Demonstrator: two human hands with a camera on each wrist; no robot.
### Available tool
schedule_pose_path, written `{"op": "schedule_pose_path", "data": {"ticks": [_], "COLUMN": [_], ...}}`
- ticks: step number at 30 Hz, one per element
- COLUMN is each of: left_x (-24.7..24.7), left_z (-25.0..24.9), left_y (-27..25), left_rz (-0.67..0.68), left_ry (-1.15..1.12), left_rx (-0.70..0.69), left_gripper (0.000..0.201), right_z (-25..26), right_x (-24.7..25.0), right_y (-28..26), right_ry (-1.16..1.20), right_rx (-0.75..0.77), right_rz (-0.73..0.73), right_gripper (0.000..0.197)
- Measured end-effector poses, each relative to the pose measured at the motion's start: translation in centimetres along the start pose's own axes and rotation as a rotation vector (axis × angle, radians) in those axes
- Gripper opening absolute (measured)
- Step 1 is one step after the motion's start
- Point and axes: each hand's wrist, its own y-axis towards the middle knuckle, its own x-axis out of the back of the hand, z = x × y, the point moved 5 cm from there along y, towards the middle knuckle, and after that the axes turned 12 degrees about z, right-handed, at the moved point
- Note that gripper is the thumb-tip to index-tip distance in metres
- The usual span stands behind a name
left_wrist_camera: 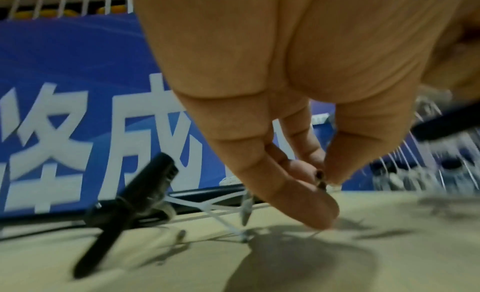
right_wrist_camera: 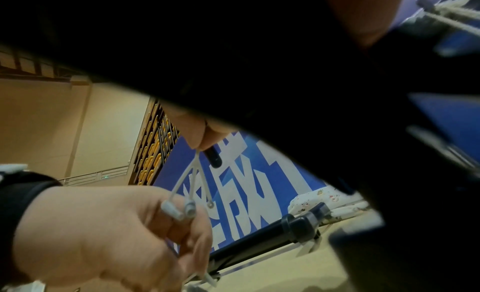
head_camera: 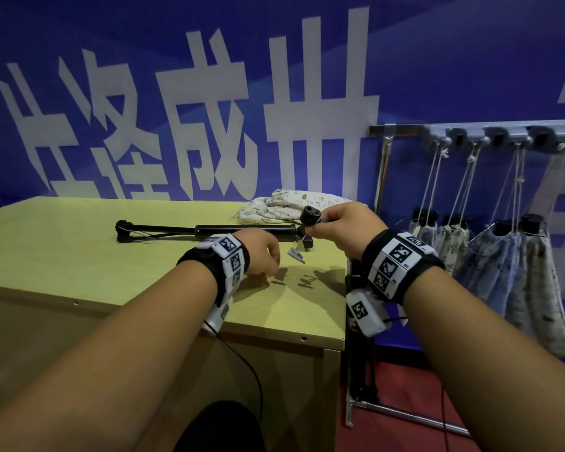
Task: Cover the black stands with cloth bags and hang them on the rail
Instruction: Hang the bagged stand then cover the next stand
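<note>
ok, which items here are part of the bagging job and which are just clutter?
In play:
- black stand gripped by the right hand
- left hand, near its white cords
- second black stand lying on the table
- folded cloth bags
- rail with bagged stands

Not in play:
- blue banner

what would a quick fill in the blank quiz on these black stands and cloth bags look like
The long black tubular stand lies flat on the pale wooden ____.
The right hand grips the round top of a second black ____.
Stands in patterned cloth bags hang by cords from the grey ____.
Missing words: table; stand; rail.
</note>
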Motion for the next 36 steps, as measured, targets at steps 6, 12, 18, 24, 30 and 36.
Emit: {"op": "schedule_pose_path", "data": {"ticks": [6,12,18,24,30,36], "left_x": [1.7,2.2,2.3,1.6,1.1,-0.4], "left_z": [-2.2,-5.1,-8.1,-11.8,-16.1,-19.9], "left_y": [0.4,2.5,4.6,6.9,9.5,12.6], "left_rz": [-0.152,-0.166,-0.260,-0.248,-0.320,-0.261], "left_ry": [-0.718,-0.917,-0.805,-0.820,-0.848,-0.970], "left_rx": [-0.110,-0.182,-0.262,-0.366,-0.390,-0.401], "left_gripper": [0.015,0.016,0.015,0.024,0.030,0.031], "right_z": [-1.7,-3.5,-6.1,-8.4,-11.6,-15.1], "right_x": [2.3,4.6,6.5,8.1,9.9,11.3], "right_y": [-0.6,-1.3,-2.3,-2.7,-2.4,-2.8], "right_ry": [0.012,0.065,0.185,0.207,0.188,0.284], "right_rx": [-0.024,0.000,0.009,0.009,0.002,0.001], "right_rz": [-0.112,-0.173,-0.196,-0.298,-0.411,-0.500], "right_gripper": [0.026,0.020,0.016,0.019,0.020,0.020]}}
